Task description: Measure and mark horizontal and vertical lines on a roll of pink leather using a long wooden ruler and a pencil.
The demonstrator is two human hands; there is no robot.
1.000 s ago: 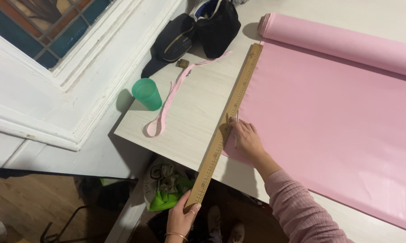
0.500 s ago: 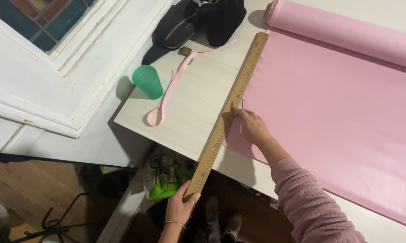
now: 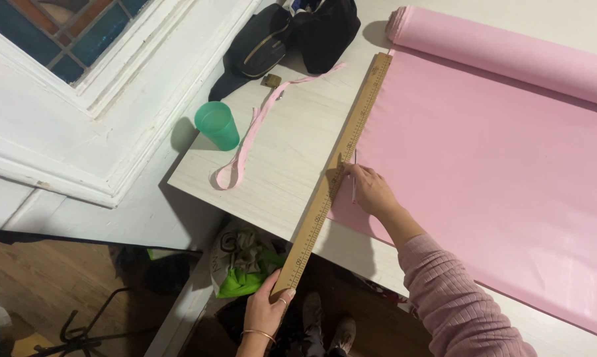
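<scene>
A long wooden ruler point(image 3: 351, 139) lies diagonally along the left edge of a sheet of pink fabric point(image 3: 483, 152) spread on a pale table point(image 3: 292, 152). The ruler's near end sticks out past the table edge. My left hand point(image 3: 268, 307) grips that overhanging end. My right hand point(image 3: 372, 190) rests on the fabric against the ruler's middle, holding a thin white marking stick point(image 3: 354, 173) next to the ruler's edge. The unrolled fabric runs back to its roll point(image 3: 510, 56) at the far side.
On the table's left part stand a green plastic cup point(image 3: 217, 125), a loose pink fabric strip point(image 3: 252, 139) and a black bag point(image 3: 298, 33). A white window frame point(image 3: 80, 99) is on the left. Under the table lie a white and green bag point(image 3: 242, 261) and shoes point(image 3: 325, 324).
The view has shifted slightly. My right hand has slid a little farther up along the ruler's edge. My left hand keeps its grip on the ruler's near end.
</scene>
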